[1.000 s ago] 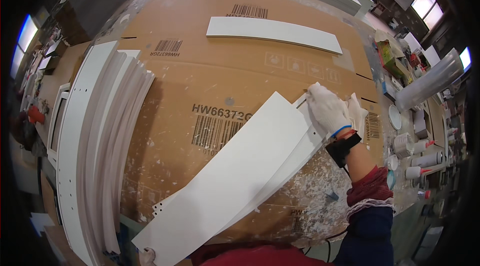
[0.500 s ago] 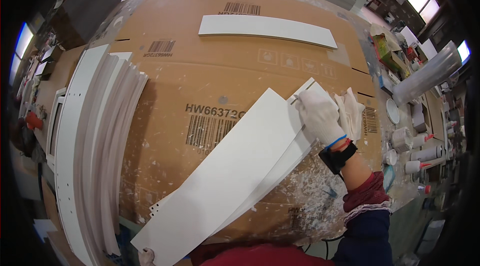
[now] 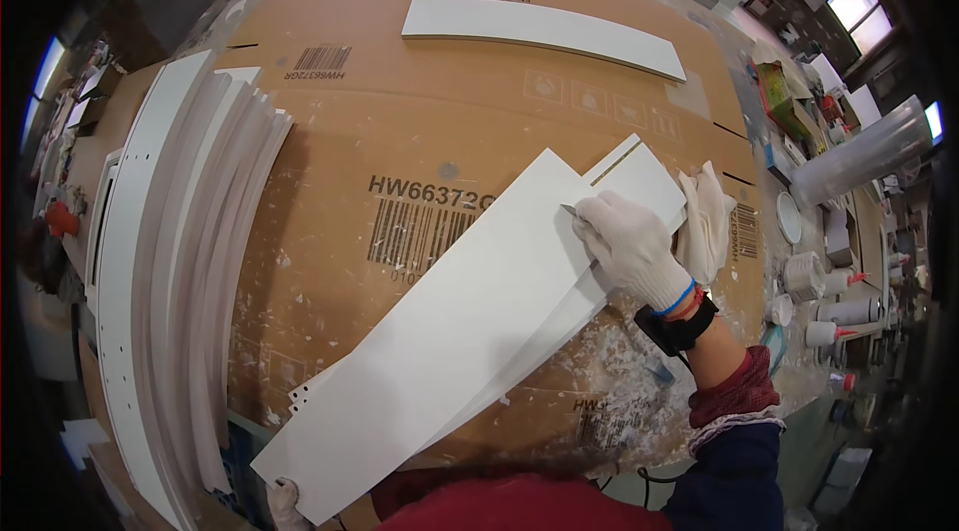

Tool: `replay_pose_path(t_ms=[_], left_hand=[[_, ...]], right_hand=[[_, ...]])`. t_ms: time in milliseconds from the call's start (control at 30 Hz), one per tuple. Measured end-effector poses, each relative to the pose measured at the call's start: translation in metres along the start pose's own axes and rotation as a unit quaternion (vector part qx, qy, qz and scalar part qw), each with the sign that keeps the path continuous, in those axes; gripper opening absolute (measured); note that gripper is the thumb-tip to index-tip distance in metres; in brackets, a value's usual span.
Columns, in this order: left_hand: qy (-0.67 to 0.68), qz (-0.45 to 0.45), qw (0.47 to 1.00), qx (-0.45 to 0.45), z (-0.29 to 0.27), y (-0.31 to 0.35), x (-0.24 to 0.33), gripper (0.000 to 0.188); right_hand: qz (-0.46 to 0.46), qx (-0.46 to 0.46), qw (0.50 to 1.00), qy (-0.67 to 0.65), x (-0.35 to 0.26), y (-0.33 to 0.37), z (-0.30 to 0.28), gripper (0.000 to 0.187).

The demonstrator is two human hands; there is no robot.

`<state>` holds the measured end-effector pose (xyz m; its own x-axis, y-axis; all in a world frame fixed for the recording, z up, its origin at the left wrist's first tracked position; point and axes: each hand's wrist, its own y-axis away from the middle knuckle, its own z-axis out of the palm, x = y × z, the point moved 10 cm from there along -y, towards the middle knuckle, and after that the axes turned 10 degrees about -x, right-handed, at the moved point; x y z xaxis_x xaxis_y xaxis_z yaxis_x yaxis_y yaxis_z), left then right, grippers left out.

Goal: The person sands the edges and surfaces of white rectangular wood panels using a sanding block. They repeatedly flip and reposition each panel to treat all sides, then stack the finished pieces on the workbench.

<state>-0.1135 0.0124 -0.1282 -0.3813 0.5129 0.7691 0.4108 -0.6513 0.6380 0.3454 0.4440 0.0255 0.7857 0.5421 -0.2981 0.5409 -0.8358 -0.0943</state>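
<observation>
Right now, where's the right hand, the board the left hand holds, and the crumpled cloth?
Right hand [image 3: 631, 243], head view: its back.
Held board [image 3: 430, 331], head view: upper face.
Crumpled cloth [image 3: 705, 223], head view: middle folds.

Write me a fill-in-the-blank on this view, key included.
1. The white-gloved right hand has a thin pointed dark tool in it, and the wide wrist strap behind it is coloured ____.
2. The white-gloved left hand holds the ____ end of the long flat white panel, not the far one.
3. The crumpled off-white cloth lies to the ____ of the right hand.
4. A row of long white boards sits to the ____ of that panel.

Missing words: black; near; right; left.
</observation>
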Motion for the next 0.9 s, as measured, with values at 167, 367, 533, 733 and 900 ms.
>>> replay_pose_path(t_ms=[167, 367, 533, 733, 900], left_hand=[[0.176, 0.001, 0.977, -0.116, -0.147, -0.076, -0.123, 0.047], [-0.319, -0.013, 0.906, -0.279, -0.13, -0.077, -0.121, 0.044], [-0.122, 0.053, 0.959, -0.251, -0.069, -0.046, -0.052, 0.042], [-0.139, -0.007, 0.978, -0.157, -0.066, -0.036, -0.053, 0.039], [-0.264, -0.018, 0.952, -0.152, -0.076, -0.05, -0.059, 0.037]], right_hand=[[-0.009, -0.004, 0.999, -0.036, 0.002, -0.001, -0.005, 0.01], [-0.01, 0.011, 1.0, -0.021, -0.001, -0.001, -0.001, 0.009], [-0.011, 0.003, 1.0, -0.024, 0.002, -0.002, 0.002, 0.008], [-0.018, -0.015, 0.999, -0.038, 0.0, -0.004, 0.001, 0.007], [-0.007, 0.014, 1.0, -0.024, 0.001, -0.002, -0.002, 0.007]])
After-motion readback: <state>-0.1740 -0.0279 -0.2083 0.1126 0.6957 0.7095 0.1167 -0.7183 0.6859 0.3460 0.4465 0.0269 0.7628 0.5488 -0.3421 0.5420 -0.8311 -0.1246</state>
